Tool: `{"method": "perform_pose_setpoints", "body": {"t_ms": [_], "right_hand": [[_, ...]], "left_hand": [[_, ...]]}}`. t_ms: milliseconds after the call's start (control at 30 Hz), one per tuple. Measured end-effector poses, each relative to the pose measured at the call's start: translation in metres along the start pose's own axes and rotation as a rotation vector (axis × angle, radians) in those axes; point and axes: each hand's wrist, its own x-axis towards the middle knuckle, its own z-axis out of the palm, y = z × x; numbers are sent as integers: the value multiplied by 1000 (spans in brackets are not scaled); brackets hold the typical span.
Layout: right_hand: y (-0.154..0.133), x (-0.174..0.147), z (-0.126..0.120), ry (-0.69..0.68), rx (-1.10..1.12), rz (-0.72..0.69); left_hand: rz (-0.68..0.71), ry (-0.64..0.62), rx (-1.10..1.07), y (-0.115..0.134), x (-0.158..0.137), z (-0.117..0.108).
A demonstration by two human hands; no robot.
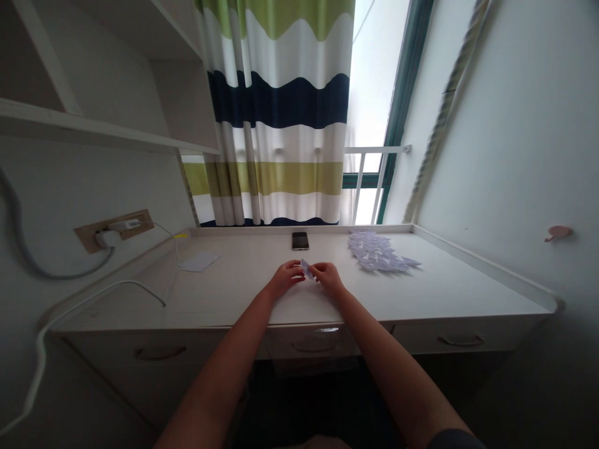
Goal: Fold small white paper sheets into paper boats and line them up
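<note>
A small piece of folded white paper [306,269] is held up just above the desk, between my two hands. My right hand [329,278] pinches its right side between thumb and fingers. From the other side, the curled fingers of my left hand [285,279] close on its left edge; the exact contact there is small and hard to make out. To the right lies a pile of folded paper pieces [374,252], pointed and overlapping one another. Some flat white paper sheets [200,261] rest at the left of the desk.
A dark phone [300,241] lies on the white desk [262,299] beyond my hands. White cables [135,282] run from a wall socket [115,231] at left. Striped curtains [285,100] hang behind, shelves [103,125] overhang the left, and drawers [461,340] sit below the front edge.
</note>
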Motion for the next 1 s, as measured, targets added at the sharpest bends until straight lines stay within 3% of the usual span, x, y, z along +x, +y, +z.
{"method": "perform_pose_setpoints", "body": {"t_ms": [133,267,500,633,833,1000], "right_hand": [[3,-1,1,105,-280,-138],[3,-2,2,129,-351,-157],[3,3,1,-86,103,65],[-2,-2,-1,-122,303,177],[-3,-3,0,-174,496,270],[-1,-1,-1,-184,533,304]], "left_hand": [[-16,22,17,0,0,1],[-17,17,22,1,-1,1],[-6,16,-23,2,-1,1],[-11,9,-38,4,-3,2],[-43,-20,-51,10,-7,5],[-77,7,-57,12,-5,10]]}}
